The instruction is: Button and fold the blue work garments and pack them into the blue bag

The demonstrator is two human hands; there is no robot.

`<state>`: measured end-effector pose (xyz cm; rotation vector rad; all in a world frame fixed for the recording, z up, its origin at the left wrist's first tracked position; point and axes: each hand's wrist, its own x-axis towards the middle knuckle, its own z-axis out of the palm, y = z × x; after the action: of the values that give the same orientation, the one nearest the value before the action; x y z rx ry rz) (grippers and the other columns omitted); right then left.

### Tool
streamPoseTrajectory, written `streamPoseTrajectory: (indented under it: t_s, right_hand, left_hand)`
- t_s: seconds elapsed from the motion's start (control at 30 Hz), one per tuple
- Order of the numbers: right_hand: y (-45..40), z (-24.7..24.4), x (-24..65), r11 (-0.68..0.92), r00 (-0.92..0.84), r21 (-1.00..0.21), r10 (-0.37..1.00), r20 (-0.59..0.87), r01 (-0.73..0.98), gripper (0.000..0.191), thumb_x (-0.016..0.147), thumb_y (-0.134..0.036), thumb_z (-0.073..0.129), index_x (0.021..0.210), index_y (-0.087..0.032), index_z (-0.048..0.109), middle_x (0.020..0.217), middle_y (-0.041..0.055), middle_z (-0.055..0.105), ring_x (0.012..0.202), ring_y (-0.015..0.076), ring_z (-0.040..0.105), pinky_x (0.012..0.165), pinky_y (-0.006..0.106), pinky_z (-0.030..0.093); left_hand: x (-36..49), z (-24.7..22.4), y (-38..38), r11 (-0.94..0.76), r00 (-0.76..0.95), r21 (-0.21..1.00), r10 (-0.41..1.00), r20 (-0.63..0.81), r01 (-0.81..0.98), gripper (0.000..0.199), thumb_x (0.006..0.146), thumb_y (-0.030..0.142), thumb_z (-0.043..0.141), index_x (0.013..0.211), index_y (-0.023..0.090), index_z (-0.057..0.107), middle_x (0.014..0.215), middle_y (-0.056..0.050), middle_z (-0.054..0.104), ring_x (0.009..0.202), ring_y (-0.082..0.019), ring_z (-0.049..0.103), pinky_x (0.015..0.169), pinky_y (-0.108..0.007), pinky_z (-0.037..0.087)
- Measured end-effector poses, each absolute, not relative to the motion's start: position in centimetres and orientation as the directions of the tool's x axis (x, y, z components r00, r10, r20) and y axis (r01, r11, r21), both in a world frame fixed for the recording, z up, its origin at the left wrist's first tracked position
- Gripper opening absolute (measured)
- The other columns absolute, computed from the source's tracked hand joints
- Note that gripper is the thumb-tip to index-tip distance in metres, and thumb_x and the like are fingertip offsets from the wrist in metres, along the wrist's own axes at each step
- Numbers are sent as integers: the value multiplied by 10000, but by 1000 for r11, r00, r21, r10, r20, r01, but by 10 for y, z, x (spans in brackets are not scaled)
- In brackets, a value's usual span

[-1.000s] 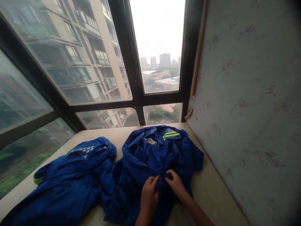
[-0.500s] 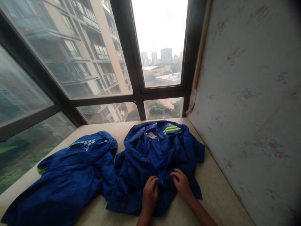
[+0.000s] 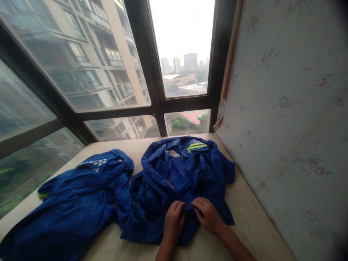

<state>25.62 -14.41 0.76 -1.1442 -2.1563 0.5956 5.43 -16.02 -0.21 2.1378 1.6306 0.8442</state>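
Note:
A blue jacket [image 3: 152, 195] lies spread on the pale surface, its collar toward the window and its front parted over the inner lining. Yellow-green stripes mark its chest near the right side, and a white label [image 3: 173, 153] shows inside the neck. My left hand [image 3: 173, 220] has its fingers curled on the front edge of the jacket, low down. Close beside it, my right hand [image 3: 208, 214] pinches the opposite front edge. The fingertips of both hands nearly meet, and whatever small part lies between them is hidden.
A second blue garment [image 3: 78, 203] with white print lies at the left, touching the jacket's sleeve side. Dark-framed windows [image 3: 116, 115] close off the back and left. A flowered wall [image 3: 282, 145] bounds the right. The pale surface [image 3: 252, 232] shows between wall and jacket.
My right hand has moved left, toward my left hand, bringing the jacket's front edges closer together. The camera view has shifted slightly.

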Motion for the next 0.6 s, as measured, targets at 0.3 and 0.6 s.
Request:
streamPoseTrajectory:
  t_s: [0.3,0.6]
  right_hand:
    - [-138,-13,254,439,-375,-724,889,263,533,234,849,-167,603,1031,-245,728,1013,52,684,950,212,618,881,362,481]
    - [-137,-23,250,427,-332,-720,900,282,547,142,837,-232,694,969,-260,741,954,33,693,892,205,635,824,338,491]
  left_hand:
    - [54,-6,-161,-402,240,477,900,364,782,362,918,96,422,1129,220,688,943,-63,656,866,-181,633,772,-296,536]
    - [59,5,-164,-431,278,345,868,412,834,212,890,151,586,1046,238,700,1005,-43,725,894,-233,592,776,-385,454]
